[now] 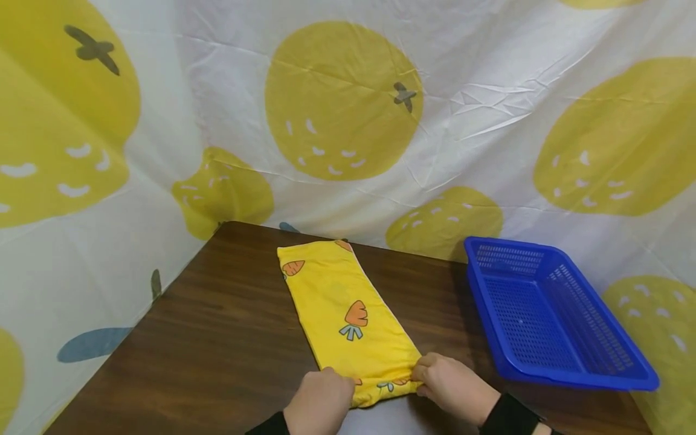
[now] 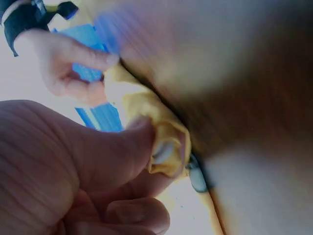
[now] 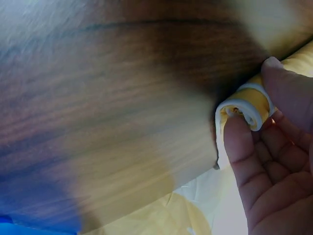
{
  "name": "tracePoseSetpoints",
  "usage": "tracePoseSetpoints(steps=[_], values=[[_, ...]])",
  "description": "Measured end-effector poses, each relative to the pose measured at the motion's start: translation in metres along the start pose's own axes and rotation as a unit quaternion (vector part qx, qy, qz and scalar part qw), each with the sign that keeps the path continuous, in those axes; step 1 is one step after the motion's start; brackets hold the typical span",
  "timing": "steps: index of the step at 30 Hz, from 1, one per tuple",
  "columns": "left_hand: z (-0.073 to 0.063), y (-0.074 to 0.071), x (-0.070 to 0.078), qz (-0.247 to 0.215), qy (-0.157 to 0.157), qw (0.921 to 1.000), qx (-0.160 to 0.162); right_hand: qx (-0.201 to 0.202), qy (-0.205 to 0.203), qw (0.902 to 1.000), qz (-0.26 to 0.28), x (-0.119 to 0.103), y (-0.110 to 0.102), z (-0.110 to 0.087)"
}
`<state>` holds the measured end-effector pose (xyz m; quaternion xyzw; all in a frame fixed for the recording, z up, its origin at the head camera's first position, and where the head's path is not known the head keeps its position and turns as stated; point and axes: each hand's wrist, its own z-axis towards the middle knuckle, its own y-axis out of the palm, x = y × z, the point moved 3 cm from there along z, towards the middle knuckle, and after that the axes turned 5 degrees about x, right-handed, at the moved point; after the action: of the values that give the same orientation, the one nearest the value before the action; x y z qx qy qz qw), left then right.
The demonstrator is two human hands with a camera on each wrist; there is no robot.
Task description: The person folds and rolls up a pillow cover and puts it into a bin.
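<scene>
A long folded yellow cloth [image 1: 331,296] with a carrot print and a pale edge lies on the dark wooden table. Its near end is curled into a small roll [image 1: 388,389]. My left hand [image 1: 321,399] pinches the left end of this roll between thumb and fingers. At the opposite end, my right hand [image 1: 454,386] grips the roll. Layers wound in a spiral show at the cloth's rolled end [image 3: 244,110] in the right wrist view, between thumb and forefinger. From the left wrist, the yellow roll [image 2: 146,105] stretches from one hand to the other.
To the right of the cloth stands a blue plastic basket [image 1: 544,326] with perforated sides, at the table's right edge. Behind and left of the wooden table [image 1: 228,314] hangs a white curtain [image 1: 217,78] printed with yellow fruit. A pale patch shows on the table at the near edge.
</scene>
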<state>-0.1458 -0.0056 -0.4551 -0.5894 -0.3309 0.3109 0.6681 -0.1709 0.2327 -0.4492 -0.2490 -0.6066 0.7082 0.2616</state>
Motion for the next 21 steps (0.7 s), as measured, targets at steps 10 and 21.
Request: tracePoseSetpoints(steps=[10,21], values=[[0.005,0.0,-0.012,-0.051,-0.028,0.9982,0.018,-0.018,-0.011,0.9992,-0.033,-0.014,-0.001,0.001],[0.004,-0.001,-0.02,-0.019,-0.028,0.9991,0.026,-0.141,0.069,0.9841,0.084,-0.022,-0.006,0.008]])
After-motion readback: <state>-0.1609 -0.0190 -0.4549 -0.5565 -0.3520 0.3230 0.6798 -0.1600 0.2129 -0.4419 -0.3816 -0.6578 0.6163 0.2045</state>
